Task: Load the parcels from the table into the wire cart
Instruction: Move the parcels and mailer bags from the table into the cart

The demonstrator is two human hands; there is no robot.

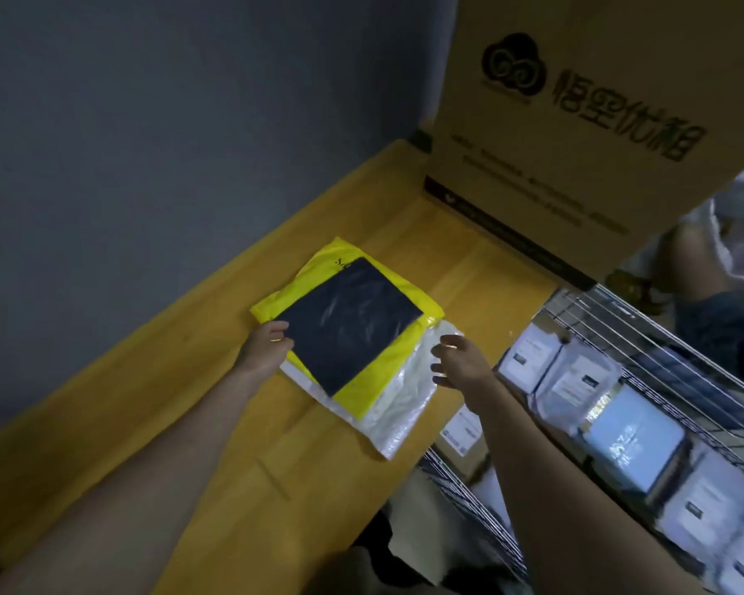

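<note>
A big printed cardboard box [568, 113] stands at the far end of the wooden worktop [155, 405], against a grey wall [147, 122]. The wire cart [645, 337] on the right holds white parcels [585, 380]. Left hand [265, 347] grips a black mailer [353, 324] atop yellow [374, 380] and white [404, 405] ones; right hand [458, 362] hovers, fingers spread.

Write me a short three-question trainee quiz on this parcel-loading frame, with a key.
1. True or false: the black mailer lies on top of the yellow mailer.
2. Which hand touches the stack? A) left hand B) right hand C) both
3. Fill in: the wire cart stands on the person's ____ side of the wooden table.

Key
1. True; a white bubble mailer lies beneath both.
2. A; it grips the stack's near-left corner, while the right hand hovers open beside the stack.
3. Right; it already holds labelled parcels.
</note>
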